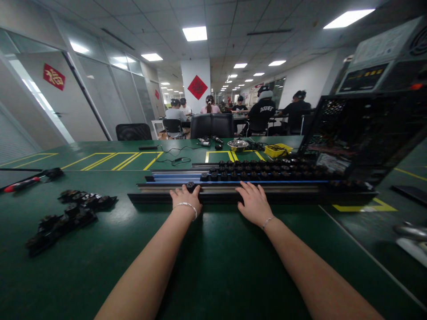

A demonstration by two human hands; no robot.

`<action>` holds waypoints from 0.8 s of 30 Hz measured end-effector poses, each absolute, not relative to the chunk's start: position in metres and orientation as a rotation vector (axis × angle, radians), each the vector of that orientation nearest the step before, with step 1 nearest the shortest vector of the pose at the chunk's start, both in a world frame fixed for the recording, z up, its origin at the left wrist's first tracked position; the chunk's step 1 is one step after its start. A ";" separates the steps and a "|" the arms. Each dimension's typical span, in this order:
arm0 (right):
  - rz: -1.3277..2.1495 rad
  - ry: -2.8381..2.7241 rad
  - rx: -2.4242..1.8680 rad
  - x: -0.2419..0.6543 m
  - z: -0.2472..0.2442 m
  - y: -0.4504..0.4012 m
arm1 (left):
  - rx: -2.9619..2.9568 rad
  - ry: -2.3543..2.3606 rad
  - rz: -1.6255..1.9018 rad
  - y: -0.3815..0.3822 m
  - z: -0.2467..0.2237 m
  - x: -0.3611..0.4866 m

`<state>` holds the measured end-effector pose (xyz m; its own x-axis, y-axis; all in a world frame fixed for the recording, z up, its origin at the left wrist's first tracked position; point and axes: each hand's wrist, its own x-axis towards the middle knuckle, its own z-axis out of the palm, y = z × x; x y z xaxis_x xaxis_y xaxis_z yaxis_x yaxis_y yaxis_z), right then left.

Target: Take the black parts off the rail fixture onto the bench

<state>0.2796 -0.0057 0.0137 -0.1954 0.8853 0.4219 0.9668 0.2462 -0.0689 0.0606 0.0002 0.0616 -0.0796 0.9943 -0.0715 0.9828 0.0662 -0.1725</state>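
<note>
A long black rail with a metal channel (216,188) lies across the table in front of me. On its left part sits a small black part (190,186), between the thumb and index finger of my left hand (187,202); the other fingers of that hand rest on the rail. Farther right, my right hand (255,205) lies over the same rail with fingers spread, holding nothing. Just behind run more rails with a blue strip (176,177), bearing rows of similar black parts (233,176). More of them stand at the right end of the front rail.
Loose black parts (63,222) lie in clusters at the left, near a red-handled screwdriver (25,183). An open computer case (360,133) stands at the right. Behind the rails are a metal bowl (238,145), a yellow tray (277,150) and cables. Several people sit farther back.
</note>
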 end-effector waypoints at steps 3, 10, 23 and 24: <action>-0.298 -2.148 -1.695 0.280 0.013 -0.006 | -2.085 -2.265 0.285 0.003 0.061 0.057; -0.299 -2.143 -1.691 0.280 0.014 -0.006 | -2.085 -2.302 0.301 0.006 0.065 0.052; -0.303 -2.146 -1.691 0.280 0.013 -0.005 | -2.055 -2.342 0.340 0.006 0.068 0.049; -0.303 -2.146 -1.691 0.280 0.012 -0.005 | -2.053 -2.349 0.342 0.007 0.069 0.048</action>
<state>0.2802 -0.0045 0.0125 -0.1959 0.8817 0.4292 0.9661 0.2487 -0.0699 0.0481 0.0066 0.0685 -0.1442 0.9796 -0.1400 0.9788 0.1204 -0.1656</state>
